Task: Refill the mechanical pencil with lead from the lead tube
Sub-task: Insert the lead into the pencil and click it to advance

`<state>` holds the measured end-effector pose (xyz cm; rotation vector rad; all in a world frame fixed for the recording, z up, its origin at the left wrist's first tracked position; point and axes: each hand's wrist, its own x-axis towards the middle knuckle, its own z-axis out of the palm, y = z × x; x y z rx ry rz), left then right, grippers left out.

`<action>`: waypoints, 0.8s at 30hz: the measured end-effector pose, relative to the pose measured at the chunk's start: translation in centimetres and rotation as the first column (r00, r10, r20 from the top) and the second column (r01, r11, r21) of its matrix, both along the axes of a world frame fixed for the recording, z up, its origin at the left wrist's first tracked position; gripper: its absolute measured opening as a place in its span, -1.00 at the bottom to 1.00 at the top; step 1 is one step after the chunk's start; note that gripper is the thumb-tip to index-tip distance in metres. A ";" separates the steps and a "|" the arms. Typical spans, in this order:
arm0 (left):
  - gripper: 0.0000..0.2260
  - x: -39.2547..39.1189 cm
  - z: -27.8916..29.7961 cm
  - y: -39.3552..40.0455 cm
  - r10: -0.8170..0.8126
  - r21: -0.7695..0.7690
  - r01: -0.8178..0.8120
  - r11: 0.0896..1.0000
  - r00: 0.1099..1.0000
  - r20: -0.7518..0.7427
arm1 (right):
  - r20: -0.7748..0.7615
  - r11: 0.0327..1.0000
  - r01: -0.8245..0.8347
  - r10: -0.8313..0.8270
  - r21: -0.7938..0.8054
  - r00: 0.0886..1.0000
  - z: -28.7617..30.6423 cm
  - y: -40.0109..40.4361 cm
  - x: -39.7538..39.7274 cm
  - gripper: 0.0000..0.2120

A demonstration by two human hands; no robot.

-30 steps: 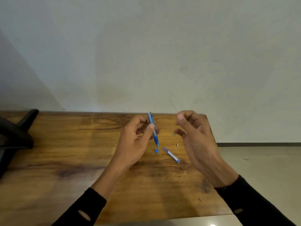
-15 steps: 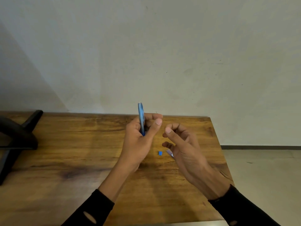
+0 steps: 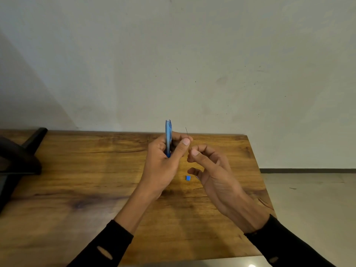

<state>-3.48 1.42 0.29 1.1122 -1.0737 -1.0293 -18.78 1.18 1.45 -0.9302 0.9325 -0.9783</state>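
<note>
Between the right hand's pinched thumb and forefinger, a thin lead stands nearly upright, free end raised for feeding. Just beside it, the left hand grips the blue mechanical pencil vertically, its open top end up to receive the lead. Below the hands, a small blue cap lies on the wooden table, set aside. Lead tube position: mostly hidden behind the right hand.
</note>
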 end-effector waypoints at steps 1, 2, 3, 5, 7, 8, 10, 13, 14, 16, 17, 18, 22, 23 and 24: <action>-0.91 0.0 0.1 0.0 -0.005 -0.004 0.005 1.000 1.000 0.004 | -0.012 1.000 0.004 -0.004 -0.001 1.000 0.1 -0.1 -0.1 -0.91; -0.90 0.1 0.2 0.0 -0.014 -0.006 0.014 1.000 1.000 0.015 | -0.034 1.000 0.018 -0.018 -0.006 0.999 0.3 -0.2 -0.2 -0.88; -0.89 0.2 0.3 0.0 -0.026 -0.003 0.026 1.000 0.999 0.033 | -0.072 0.999 0.039 -0.040 -0.018 0.997 0.4 -0.4 -0.3 -0.84; -0.92 0.4 0.4 -0.1 -0.052 0.016 0.051 0.999 0.995 0.082 | -0.153 0.994 0.084 -0.093 -0.064 0.984 0.5 -0.9 -0.6 -0.74; -0.93 0.6 0.4 -0.2 -0.081 0.047 0.075 0.996 0.988 0.133 | -0.177 0.985 0.121 -0.142 -0.123 0.974 0.7 -1.3 -0.9 -0.70; -0.92 0.6 0.4 -0.1 -0.094 0.063 0.086 0.994 0.985 0.147 | -0.185 0.980 0.127 -0.155 -0.153 0.970 0.8 -1.6 -1.2 -0.70; -0.88 0.6 0.4 -0.1 -0.122 0.084 0.110 0.990 0.980 0.155 | -0.213 0.975 0.100 -0.142 -0.196 0.967 1.2 -2.0 -1.7 -0.73; -0.90 0.8 0.5 -0.1 -0.170 0.091 0.155 0.984 0.969 0.181 | -0.262 0.974 0.016 -0.077 -0.226 0.962 1.2 -2.2 -2.1 -0.80; -0.92 0.9 0.5 -0.1 -0.181 0.090 0.167 0.982 0.966 0.187 | -0.277 0.973 -0.007 -0.058 -0.231 0.959 1.2 -2.2 -2.1 -0.79; -0.90 1.0 0.5 -0.1 -0.188 0.093 0.172 0.981 0.959 0.211 | -0.291 0.971 -0.039 -0.033 -0.236 0.956 1.2 -2.0 -2.0 -0.75; -0.89 1.0 0.6 -0.1 -0.189 0.097 0.171 0.981 0.956 0.226 | -0.293 0.969 -0.048 -0.026 -0.243 0.956 1.3 -2.0 -2.0 -0.74; -0.90 1.0 0.6 -0.1 -0.190 0.098 0.171 0.980 0.953 0.235 | -0.295 0.966 -0.055 -0.022 -0.251 0.955 1.4 -2.0 -2.0 -0.75; -0.93 0.8 0.6 -0.1 -0.201 0.105 0.181 0.978 0.949 0.242 | -0.310 0.960 -0.078 -0.009 -0.269 0.951 1.5 -2.2 -2.1 -0.88; -0.92 0.8 0.5 -0.1 -0.204 0.113 0.182 0.977 0.949 0.241 | -0.317 0.958 -0.083 -0.008 -0.273 0.948 1.5 -2.3 -2.1 -0.92; -0.92 0.7 0.6 -0.1 -0.210 0.119 0.186 0.975 0.948 0.241 | -0.323 0.957 -0.088 -0.006 -0.276 0.946 1.5 -2.3 -2.2 -0.95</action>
